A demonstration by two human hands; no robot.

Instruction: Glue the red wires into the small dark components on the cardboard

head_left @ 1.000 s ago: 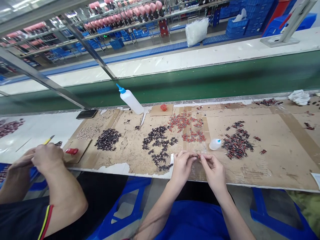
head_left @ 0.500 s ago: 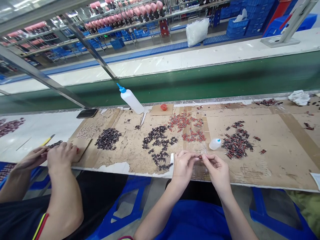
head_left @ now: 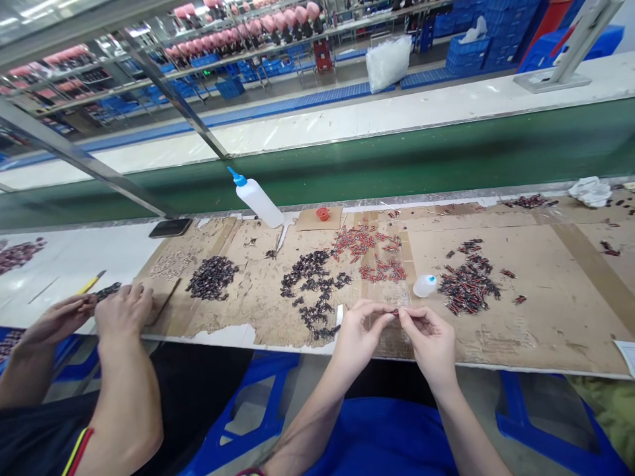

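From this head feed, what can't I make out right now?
In the head view:
Small part: full shape hidden by the left hand and right hand pinching it.
White sheet: cut off by the right edge.
Red-and-black pile: pieces too small and overlapped to count.
What the co-worker's right hand touches: covered by that hand.

The single view comes from a camera on the person's head, which looks forward and down upon the cardboard-covered table (head_left: pixel 546 324). The left hand (head_left: pixel 358 334), at five o'clock, and the right hand (head_left: pixel 432 337), at four, are rather near; the shelves of pink pieces (head_left: pixel 247 31), at eleven, stand far beyond.
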